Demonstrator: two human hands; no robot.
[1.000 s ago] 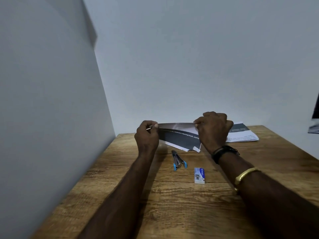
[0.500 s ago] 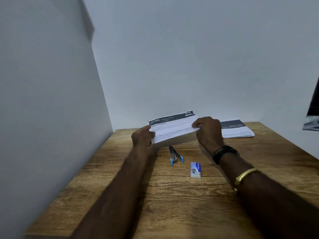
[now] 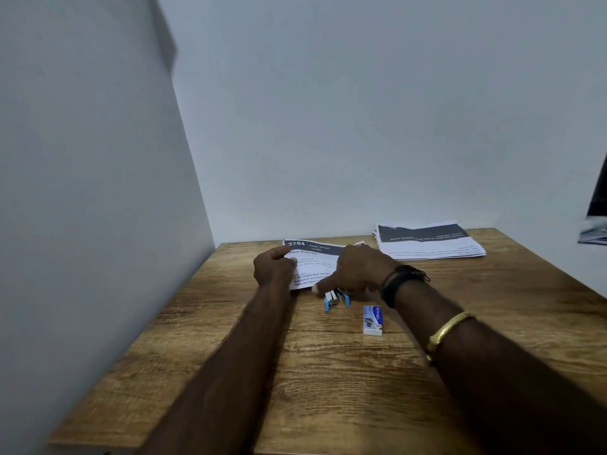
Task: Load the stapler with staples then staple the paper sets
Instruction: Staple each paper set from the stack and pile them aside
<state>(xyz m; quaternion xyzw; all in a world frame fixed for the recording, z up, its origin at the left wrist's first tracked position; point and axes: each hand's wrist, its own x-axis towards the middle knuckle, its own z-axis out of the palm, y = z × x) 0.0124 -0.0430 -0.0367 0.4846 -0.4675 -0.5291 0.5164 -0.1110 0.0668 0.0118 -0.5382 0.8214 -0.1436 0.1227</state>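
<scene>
A printed paper set (image 3: pixel 317 262) with a dark header lies flat on the wooden table (image 3: pixel 328 372), near the back wall. My left hand (image 3: pixel 274 269) holds its left edge, thumb on top of the sheet. My right hand (image 3: pixel 356 274) has come down off the paper, and its fingers curl around the far end of the small blue and metal stapler (image 3: pixel 335 299). The stapler lies on the table just in front of the paper. A small blue and white staple box (image 3: pixel 372 320) lies to the right of the stapler, apart from both hands.
A second stack of printed papers (image 3: pixel 427 243) lies at the back right of the table. A grey wall panel (image 3: pixel 98 192) runs along the table's left side. A dark object (image 3: pixel 596 224) shows at the far right edge.
The paper set, held up off the table before, now lies flat. My right hand has let go of its right edge and moved down onto the stapler. My left hand stays on the paper.
</scene>
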